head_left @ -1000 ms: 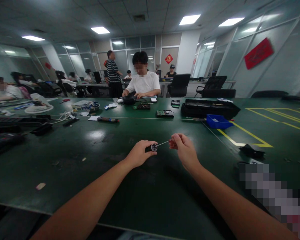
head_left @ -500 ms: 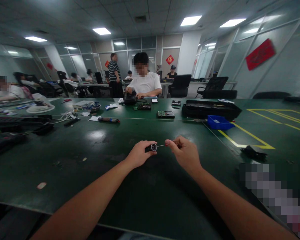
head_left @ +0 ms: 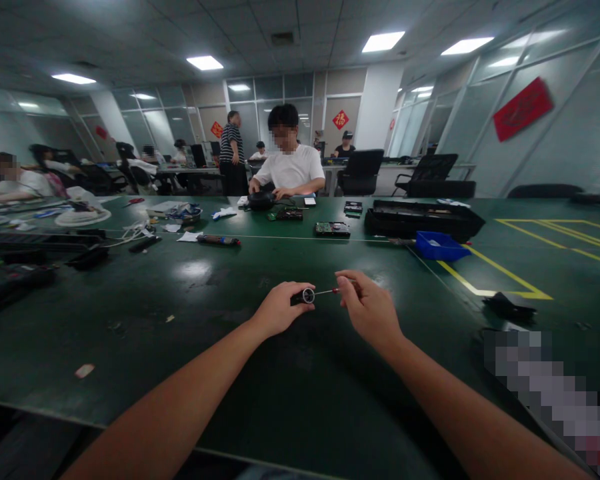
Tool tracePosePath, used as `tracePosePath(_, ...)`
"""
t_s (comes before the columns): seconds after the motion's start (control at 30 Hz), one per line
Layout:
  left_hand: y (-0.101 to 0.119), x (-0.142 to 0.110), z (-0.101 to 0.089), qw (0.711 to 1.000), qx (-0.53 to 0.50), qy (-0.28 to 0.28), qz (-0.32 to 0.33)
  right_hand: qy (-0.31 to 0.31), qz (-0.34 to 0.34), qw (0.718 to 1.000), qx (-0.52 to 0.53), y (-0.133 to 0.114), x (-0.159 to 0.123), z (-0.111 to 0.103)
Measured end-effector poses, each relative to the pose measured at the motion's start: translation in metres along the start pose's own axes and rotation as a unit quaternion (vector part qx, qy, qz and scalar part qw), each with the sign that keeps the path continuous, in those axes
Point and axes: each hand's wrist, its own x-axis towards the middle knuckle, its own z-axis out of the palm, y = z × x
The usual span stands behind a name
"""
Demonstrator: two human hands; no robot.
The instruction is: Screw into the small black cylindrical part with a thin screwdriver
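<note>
The green table [head_left: 220, 360] has its near edge along the bottom, well below the right hand [head_left: 373, 305] and left hand [head_left: 279, 308] at mid-frame. A blue tray [head_left: 441, 248] sits well apart, to the right. Left fingers and thumb pinch a black tube [head_left: 305, 296]; right fingers pinch a thin rod [head_left: 325, 292] pointing at the tube's round end.

A slim, red-collared screwdriver [head_left: 335, 291] lies nearly level, tip at the silver-rimmed black cylinder [head_left: 308, 295].
</note>
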Motion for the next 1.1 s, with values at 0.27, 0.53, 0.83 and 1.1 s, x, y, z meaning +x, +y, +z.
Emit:
tracePosePath(0.27,-0.001,0.0,0.0,1.0,-0.005,0.002,0.005,-0.026,-0.031,0.999,-0.008,0.002,0.0,0.001)
tracePosePath(0.53,-0.002,0.001,0.0,1.0,-0.005,0.003,0.007,-0.036,-0.019,0.999,0.011,0.002,-0.001,0.0)
tracePosePath(0.83,-0.001,0.0,0.002,1.0,-0.016,0.0,0.002,0.001,0.056,0.981,0.185,0.009,0.002,0.01)
tracePosePath(1.1,-0.003,0.001,-0.003,0.998,-0.005,0.002,0.056,0.038,0.172,0.917,0.358,0.023,0.01,0.019)
